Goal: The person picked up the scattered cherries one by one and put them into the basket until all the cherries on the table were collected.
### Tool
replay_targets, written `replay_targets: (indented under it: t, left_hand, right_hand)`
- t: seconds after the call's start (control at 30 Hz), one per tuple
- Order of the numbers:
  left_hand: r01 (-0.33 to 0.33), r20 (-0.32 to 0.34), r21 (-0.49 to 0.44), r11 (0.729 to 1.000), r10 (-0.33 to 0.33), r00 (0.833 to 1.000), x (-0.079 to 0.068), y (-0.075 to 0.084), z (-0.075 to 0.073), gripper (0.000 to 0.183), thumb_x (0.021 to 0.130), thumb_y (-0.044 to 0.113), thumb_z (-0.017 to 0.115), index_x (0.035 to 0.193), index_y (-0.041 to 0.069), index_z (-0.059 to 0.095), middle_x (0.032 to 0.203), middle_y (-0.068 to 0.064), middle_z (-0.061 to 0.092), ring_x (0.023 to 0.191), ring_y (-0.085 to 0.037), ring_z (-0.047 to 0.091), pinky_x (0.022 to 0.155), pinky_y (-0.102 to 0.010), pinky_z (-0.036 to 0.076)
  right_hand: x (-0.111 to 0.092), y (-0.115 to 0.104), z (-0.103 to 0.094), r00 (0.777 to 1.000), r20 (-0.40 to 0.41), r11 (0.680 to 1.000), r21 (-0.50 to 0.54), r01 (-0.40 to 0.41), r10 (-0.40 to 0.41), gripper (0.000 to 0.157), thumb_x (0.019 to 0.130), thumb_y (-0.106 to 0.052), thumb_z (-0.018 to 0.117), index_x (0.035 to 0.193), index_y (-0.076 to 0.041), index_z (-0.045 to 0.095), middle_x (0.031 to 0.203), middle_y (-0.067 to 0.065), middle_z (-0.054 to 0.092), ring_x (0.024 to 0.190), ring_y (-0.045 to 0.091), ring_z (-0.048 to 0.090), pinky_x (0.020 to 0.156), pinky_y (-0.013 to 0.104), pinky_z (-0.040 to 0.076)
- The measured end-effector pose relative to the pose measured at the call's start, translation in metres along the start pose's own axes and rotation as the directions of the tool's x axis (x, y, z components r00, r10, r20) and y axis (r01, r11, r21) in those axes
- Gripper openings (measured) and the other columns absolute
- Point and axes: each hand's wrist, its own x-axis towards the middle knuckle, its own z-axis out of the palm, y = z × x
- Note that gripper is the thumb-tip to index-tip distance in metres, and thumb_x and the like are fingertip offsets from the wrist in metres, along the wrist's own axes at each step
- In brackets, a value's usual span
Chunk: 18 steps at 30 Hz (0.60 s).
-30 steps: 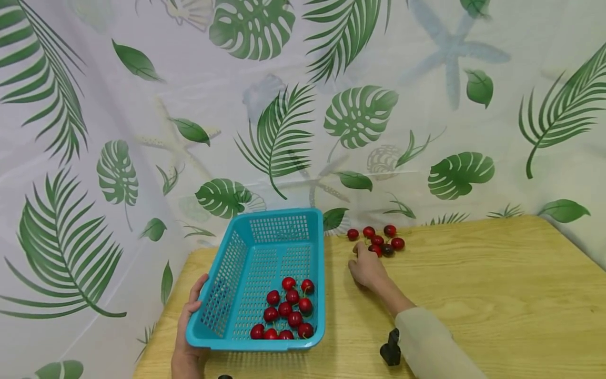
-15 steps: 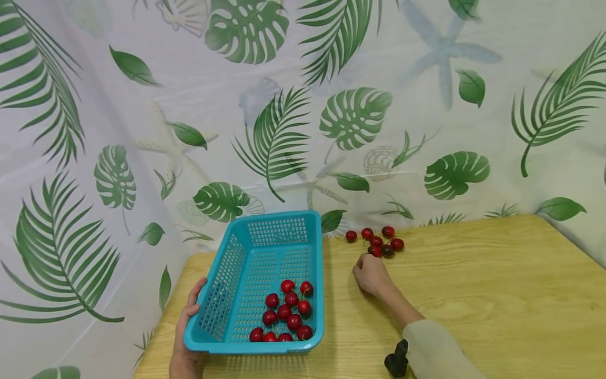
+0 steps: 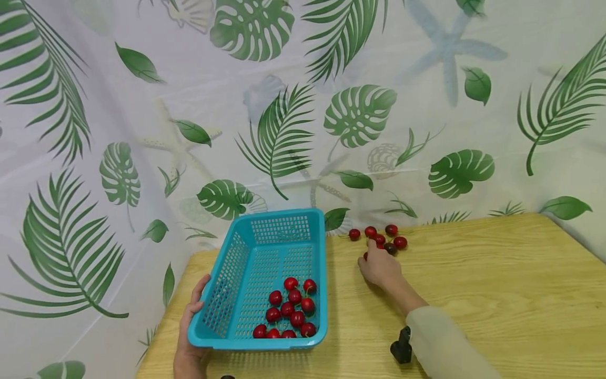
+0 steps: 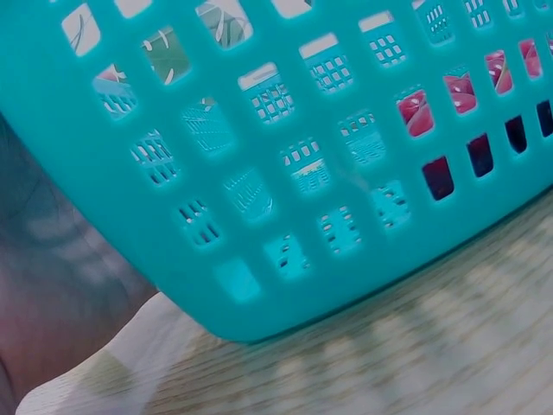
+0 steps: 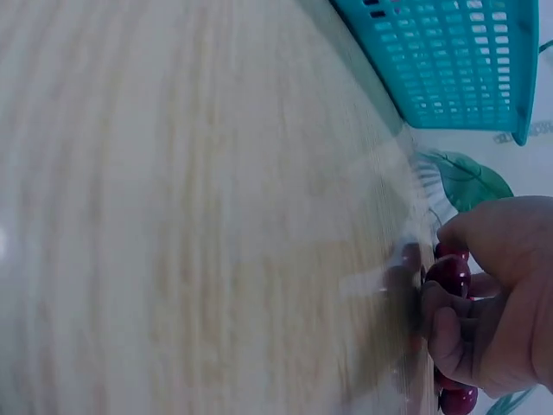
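Observation:
My left hand (image 3: 187, 323) holds the left rim of a turquoise plastic basket (image 3: 322, 279), its fingers at the outer edge. In the left wrist view the basket's slotted wall (image 4: 259, 199) fills most of the picture. Several red cherries (image 3: 287, 309) with stems lie in the basket's near right part. Right of the basket, my right hand (image 3: 385, 269) is at the near side of a small cluster of cherries (image 3: 400, 242) on the table. It pinches a dark red cherry (image 5: 448, 275) between thumb and finger, close to the tabletop. The hand partly hides other cherries behind it.
The wood-grain table (image 3: 473, 284) reaches far to the right. A leaf-patterned curtain (image 3: 407, 105) stands right behind its back edge and along the left. A black wrist mount (image 3: 401, 346) sits at my right sleeve (image 3: 445, 342).
My right hand first drew slightly back from the cluster, then reached forward to it again, and a cherry now shows between its fingers. The left hand and basket have stayed in place.

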Motion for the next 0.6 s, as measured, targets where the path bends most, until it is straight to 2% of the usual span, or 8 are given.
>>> replay_targets:
  t: [0.1,0.23,0.37,0.47,0.53,0.6]
  left_hand:
    - [0.008,-0.025,0.032,0.999,-0.007,1.000,0.001,0.000,0.000,0.062,0.101,0.012,0.006,0.152,0.040,0.030,0.148,0.015,0.041,0.129,-0.013,0.044,0.100,-0.033,0.041]
    - [0.054,-0.101,0.070,0.996,-0.046,0.994,0.001,-0.002,0.002,0.059,0.102,0.016,0.010,0.149,0.043,0.031,0.148,0.014,0.037,0.130,-0.013,0.043,0.100,-0.033,0.041]
    - [0.094,-0.161,0.091,0.991,-0.078,0.984,0.002,-0.002,0.003,0.056,0.103,0.020,0.012,0.151,0.043,0.027,0.149,0.010,0.032,0.131,-0.014,0.042,0.101,-0.033,0.041]
    - [0.105,-0.181,0.093,0.990,-0.087,0.980,0.002,-0.001,0.004,0.056,0.103,0.020,0.012,0.152,0.042,0.026,0.149,0.008,0.032,0.131,-0.015,0.042,0.100,-0.033,0.041]
    - [0.105,-0.189,0.080,0.991,-0.089,0.978,0.002,-0.001,0.005,0.055,0.103,0.021,0.013,0.151,0.042,0.028,0.149,0.008,0.034,0.130,-0.016,0.043,0.100,-0.034,0.042]
    - [0.102,-0.193,0.071,0.992,-0.086,0.977,0.002,-0.001,0.005,0.054,0.103,0.021,0.014,0.150,0.042,0.030,0.148,0.009,0.036,0.130,-0.016,0.044,0.100,-0.033,0.043]
  right_hand:
    - [0.002,0.003,-0.003,1.000,0.030,1.000,-0.023,-0.003,0.003,0.061,0.097,-0.025,0.053,0.146,0.006,0.036,0.097,0.020,0.068,0.079,0.032,0.065,0.067,0.049,0.052]
    - [0.000,0.008,-0.004,0.998,0.057,1.000,-0.026,-0.002,0.003,0.063,0.095,-0.025,0.055,0.145,0.009,0.036,0.090,0.018,0.067,0.077,0.030,0.064,0.067,0.048,0.052]
    - [-0.004,0.011,-0.008,0.996,0.092,1.000,0.001,0.005,-0.005,0.061,0.092,-0.016,0.059,0.137,0.017,0.036,0.093,0.021,0.065,0.080,0.029,0.062,0.070,0.045,0.052]
    - [-0.007,0.015,-0.012,0.993,0.120,0.998,0.062,0.010,-0.017,0.041,0.089,-0.008,0.059,0.118,0.019,0.048,0.088,0.021,0.061,0.075,0.026,0.058,0.065,0.038,0.049]
    - [-0.008,0.018,-0.015,0.991,0.128,0.995,0.096,0.021,-0.033,0.026,0.088,-0.005,0.058,0.104,0.015,0.054,0.079,0.017,0.057,0.069,0.024,0.055,0.059,0.033,0.045]
    - [-0.011,0.021,-0.016,0.991,0.129,0.993,0.112,0.023,-0.038,0.016,0.088,-0.005,0.058,0.096,0.010,0.057,0.076,0.014,0.054,0.065,0.022,0.052,0.056,0.031,0.042]
